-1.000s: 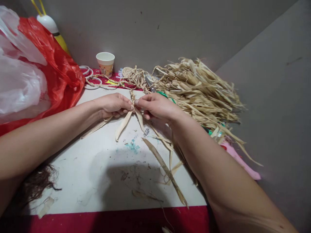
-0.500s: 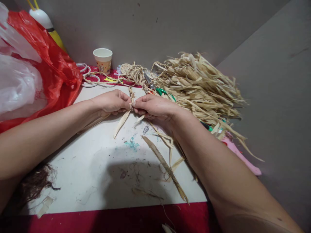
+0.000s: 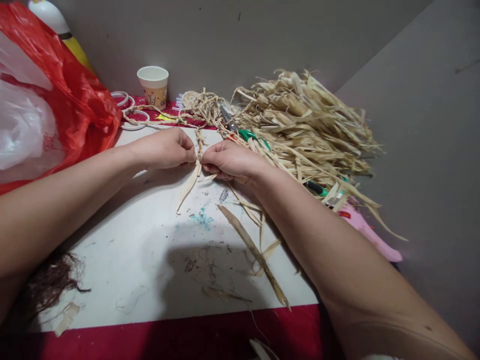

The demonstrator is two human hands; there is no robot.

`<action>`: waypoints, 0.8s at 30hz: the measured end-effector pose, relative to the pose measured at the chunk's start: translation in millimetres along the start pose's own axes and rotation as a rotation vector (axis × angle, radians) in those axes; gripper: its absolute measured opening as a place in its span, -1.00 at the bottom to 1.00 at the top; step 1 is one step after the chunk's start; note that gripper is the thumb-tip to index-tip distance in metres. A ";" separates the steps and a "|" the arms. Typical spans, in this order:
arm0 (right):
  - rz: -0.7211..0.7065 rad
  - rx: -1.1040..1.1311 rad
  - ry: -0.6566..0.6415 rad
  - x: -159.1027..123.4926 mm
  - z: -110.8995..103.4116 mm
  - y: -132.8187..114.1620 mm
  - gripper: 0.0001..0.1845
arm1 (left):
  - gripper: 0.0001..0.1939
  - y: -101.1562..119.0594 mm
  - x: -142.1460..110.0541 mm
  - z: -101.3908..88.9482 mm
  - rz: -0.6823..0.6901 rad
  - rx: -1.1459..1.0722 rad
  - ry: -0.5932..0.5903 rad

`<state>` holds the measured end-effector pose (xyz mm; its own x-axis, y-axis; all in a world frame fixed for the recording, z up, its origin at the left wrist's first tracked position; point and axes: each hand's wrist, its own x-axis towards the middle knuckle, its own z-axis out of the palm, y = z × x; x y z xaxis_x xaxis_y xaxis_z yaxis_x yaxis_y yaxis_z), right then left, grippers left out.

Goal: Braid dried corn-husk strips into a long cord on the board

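A braid of dried corn husk [image 3: 200, 137] runs from the far edge of the white board [image 3: 123, 240] down between my two hands. My left hand [image 3: 168, 148] is closed, its fingertips pinching at the left side of the braid's near end. From the right, my right hand [image 3: 230, 161] has thumb and fingers pressed together on the same end. A loose pale husk strip [image 3: 187, 189] hangs from this point towards me, and a shorter end sticks out under my right fingers. The undersides of both hands are hidden.
A heap of dried husks [image 3: 311, 125] lies at the back right, with green-handled scissors [image 3: 247, 134] beside it. Behind stand a paper cup [image 3: 153, 87] and coiled husk cord [image 3: 204, 106]. A red plastic bag [image 3: 82, 100] is left. A husk strip [image 3: 255, 252] lies nearer.
The view has shifted slightly. The husk strip that trailed beneath my left hand no longer shows there. Both hands stay at the braid's near end.
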<state>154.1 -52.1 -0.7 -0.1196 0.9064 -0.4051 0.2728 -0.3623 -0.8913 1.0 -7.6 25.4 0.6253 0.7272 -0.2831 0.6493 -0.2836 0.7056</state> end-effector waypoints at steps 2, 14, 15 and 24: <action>0.011 0.019 -0.004 0.3 0.9 -0.1 -0.74 | -0.75 4.5 -3.7 -0.6 0.004 0.053 0.003; 0.045 0.329 -0.136 3.1 -2.0 4.7 -0.74 | -0.81 16.2 -20.3 33.9 0.057 0.353 0.108; 0.047 0.342 -0.141 3.1 -1.8 4.8 -0.73 | -0.85 16.8 -21.8 37.2 0.054 0.415 0.131; 0.056 0.341 -0.189 1.6 -2.7 4.8 -0.73 | -0.76 12.8 -28.6 54.8 0.102 0.637 0.147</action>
<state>157.8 -51.8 -5.1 -0.2956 0.8390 -0.4568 -0.0452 -0.4899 -0.8706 15.2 -66.2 6.9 0.6612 0.7419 -0.1118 0.7471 -0.6373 0.1888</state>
